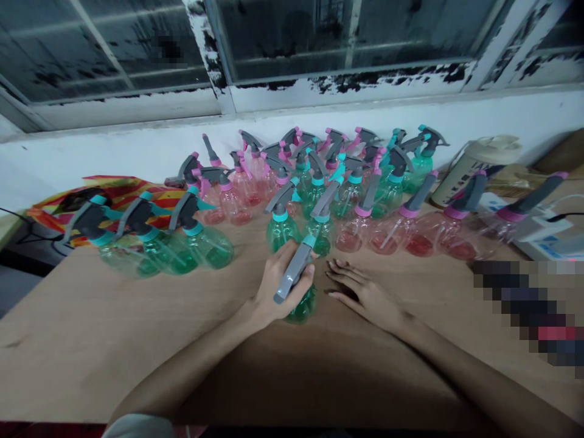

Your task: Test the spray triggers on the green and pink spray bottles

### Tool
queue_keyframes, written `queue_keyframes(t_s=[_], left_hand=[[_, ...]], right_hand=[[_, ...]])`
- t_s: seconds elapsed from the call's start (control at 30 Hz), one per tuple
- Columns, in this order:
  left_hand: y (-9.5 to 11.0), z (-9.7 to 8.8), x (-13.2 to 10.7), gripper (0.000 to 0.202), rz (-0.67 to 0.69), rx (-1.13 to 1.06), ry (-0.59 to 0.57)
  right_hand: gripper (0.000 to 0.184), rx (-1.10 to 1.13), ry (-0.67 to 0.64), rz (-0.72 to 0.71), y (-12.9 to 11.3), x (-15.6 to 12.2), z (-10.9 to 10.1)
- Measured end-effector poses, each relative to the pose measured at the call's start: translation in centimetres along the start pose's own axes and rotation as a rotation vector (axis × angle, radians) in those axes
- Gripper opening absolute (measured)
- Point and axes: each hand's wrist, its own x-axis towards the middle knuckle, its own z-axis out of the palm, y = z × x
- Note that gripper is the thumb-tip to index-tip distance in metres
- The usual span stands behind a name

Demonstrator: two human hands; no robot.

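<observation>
My left hand [274,277] is closed around the neck of a green spray bottle [303,307] near the middle of the table. Its grey trigger head with a teal nozzle angles up between my fingers, and my hand covers the collar. Beside it on the right, my right hand [367,295] lies low over the tabletop with fingers stretched out and nothing in it. Just beyond my hands stand two more green spray bottles, one [279,234] to the left and one [325,234] to the right.
Three green bottles [210,246] stand at the left. Pink bottles [383,234] line the right, with several pink and green ones [314,198] behind. A striped bag [146,204], a pale cylindrical container [469,170] and a white box [542,228] flank them. Windows [356,36] rise behind.
</observation>
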Motion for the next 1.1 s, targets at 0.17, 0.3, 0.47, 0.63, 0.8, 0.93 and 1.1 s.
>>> queue_keyframes(t_s=[0.17, 0.3, 0.47, 0.63, 0.8, 0.93, 1.1], left_hand=[[-0.48, 0.39, -0.05, 0.022, -0.040, -0.021, 0.023], [-0.48, 0.46, -0.27, 0.022, -0.027, -0.015, 0.019], [-0.36, 0.47, -0.24, 0.022, -0.017, -0.010, 0.028], [-0.36, 0.56, -0.19, 0.020, -0.004, -0.004, 0.038], [-0.20, 0.47, -0.03, 0.017, 0.008, 0.024, 0.053], [0.19, 0.33, 0.18, 0.011, 0.006, 0.035, 0.050], [0.32, 0.28, 0.32, 0.006, 0.009, 0.026, 0.030]], right_hand=[[0.043, -0.011, -0.009, -0.002, 0.14, -0.05, 0.09], [0.044, -0.021, -0.025, 0.008, 0.08, -0.02, 0.02], [0.043, -0.003, -0.016, 0.003, -0.03, 0.01, -0.05], [0.044, 0.005, -0.008, -0.007, 0.06, 0.00, -0.03], [0.044, 0.004, 0.000, -0.011, 0.12, -0.02, 0.03], [0.044, 0.021, 0.014, -0.012, 0.19, -0.05, 0.12], [0.044, -0.006, -0.009, -0.009, 0.30, -0.09, 0.22]])
